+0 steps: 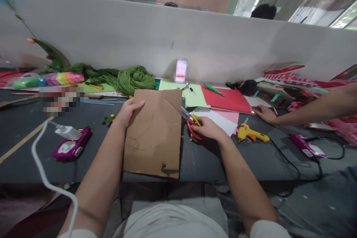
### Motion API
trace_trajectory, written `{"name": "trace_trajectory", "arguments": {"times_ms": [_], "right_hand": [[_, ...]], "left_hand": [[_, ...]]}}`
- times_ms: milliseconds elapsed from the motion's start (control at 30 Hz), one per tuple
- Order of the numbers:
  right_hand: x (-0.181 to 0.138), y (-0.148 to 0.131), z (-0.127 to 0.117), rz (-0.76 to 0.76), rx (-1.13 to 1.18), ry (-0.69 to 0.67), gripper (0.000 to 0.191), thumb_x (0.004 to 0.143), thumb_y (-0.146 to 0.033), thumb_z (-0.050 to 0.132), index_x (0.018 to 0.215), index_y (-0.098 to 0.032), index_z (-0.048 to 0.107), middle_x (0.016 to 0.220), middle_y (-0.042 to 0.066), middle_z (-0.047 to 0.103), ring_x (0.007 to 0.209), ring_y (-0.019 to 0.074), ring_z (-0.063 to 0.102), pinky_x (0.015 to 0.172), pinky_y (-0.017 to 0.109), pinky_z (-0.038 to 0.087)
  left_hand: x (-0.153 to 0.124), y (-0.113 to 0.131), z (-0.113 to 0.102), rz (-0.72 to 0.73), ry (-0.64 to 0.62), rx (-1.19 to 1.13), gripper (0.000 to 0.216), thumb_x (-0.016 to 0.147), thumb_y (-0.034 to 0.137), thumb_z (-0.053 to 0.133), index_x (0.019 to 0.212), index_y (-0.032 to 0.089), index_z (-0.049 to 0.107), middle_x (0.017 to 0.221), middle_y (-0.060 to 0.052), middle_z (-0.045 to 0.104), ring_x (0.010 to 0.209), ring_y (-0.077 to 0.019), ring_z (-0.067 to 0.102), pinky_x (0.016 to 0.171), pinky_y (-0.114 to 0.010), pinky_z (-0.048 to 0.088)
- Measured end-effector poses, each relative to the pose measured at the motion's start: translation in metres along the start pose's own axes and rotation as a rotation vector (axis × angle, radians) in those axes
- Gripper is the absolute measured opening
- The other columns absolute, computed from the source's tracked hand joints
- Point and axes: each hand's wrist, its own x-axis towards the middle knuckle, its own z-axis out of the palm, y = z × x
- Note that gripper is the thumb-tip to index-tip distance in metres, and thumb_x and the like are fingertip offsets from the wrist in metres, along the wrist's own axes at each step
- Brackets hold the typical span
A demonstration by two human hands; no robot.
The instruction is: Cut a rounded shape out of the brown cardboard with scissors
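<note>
My left hand [128, 113] grips the left edge of a brown cardboard sheet [153, 134], thumb on top and the other fingers hidden. Creased, with a dark torn patch near its lower right corner, the sheet reaches the table's front edge. Just right of it, my right hand [208, 126] is closed around scissors [192, 128] with red and yellow handles. Their blades point up and left toward the cardboard's right edge. White and pink paper [220, 119] lies beyond that hand.
A yellow glue gun [248, 132] rests to the right, its cord trailing to a purple power strip [306, 145]. Another purple strip [72, 144] with a white charger lies left. Green yarn [135, 80], red paper [225, 98] and a green cutter [214, 90] line the back. Another person's hand [266, 114] touches the table at right.
</note>
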Motion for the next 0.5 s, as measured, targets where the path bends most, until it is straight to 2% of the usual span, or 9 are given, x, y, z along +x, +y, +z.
{"name": "trace_trajectory", "arguments": {"times_ms": [67,133,333,500], "right_hand": [[0.001,-0.011,0.014,-0.068,-0.134,0.088,0.017,0.081,-0.028,0.070,0.092,-0.016,0.074,0.081,0.003,0.072,0.070,0.0177,0.060,0.062,0.025,0.040],[0.000,-0.023,0.027,-0.103,-0.223,0.119,0.013,0.078,-0.024,0.071,0.087,-0.016,0.075,0.081,0.007,0.073,0.071,0.0203,0.062,0.062,0.027,0.039],[-0.005,-0.040,0.052,-0.299,-0.220,0.090,0.014,0.081,-0.013,0.066,0.086,-0.018,0.078,0.093,0.014,0.079,0.079,0.0260,0.068,0.069,0.032,0.045],[-0.003,-0.036,0.052,-0.332,-0.078,0.061,0.013,0.076,-0.014,0.071,0.085,-0.021,0.079,0.092,0.011,0.080,0.083,0.0271,0.069,0.073,0.032,0.050]], "left_hand": [[-0.003,0.000,0.005,0.001,-0.034,-0.001,0.056,0.064,0.037,0.089,0.112,0.012,0.073,0.094,-0.013,0.079,0.074,-0.0261,0.075,0.062,-0.032,0.060],[-0.006,0.000,0.010,-0.001,-0.064,0.014,0.056,0.065,0.037,0.089,0.112,0.013,0.073,0.095,-0.013,0.079,0.073,-0.0255,0.075,0.063,-0.031,0.060],[-0.009,0.000,0.020,-0.024,-0.080,0.039,0.055,0.064,0.037,0.090,0.111,0.014,0.073,0.096,-0.012,0.080,0.075,-0.0259,0.075,0.064,-0.032,0.060],[-0.009,-0.002,0.018,-0.031,-0.091,0.018,0.053,0.066,0.038,0.090,0.111,0.015,0.073,0.098,-0.011,0.080,0.074,-0.0244,0.075,0.063,-0.031,0.060]]}}
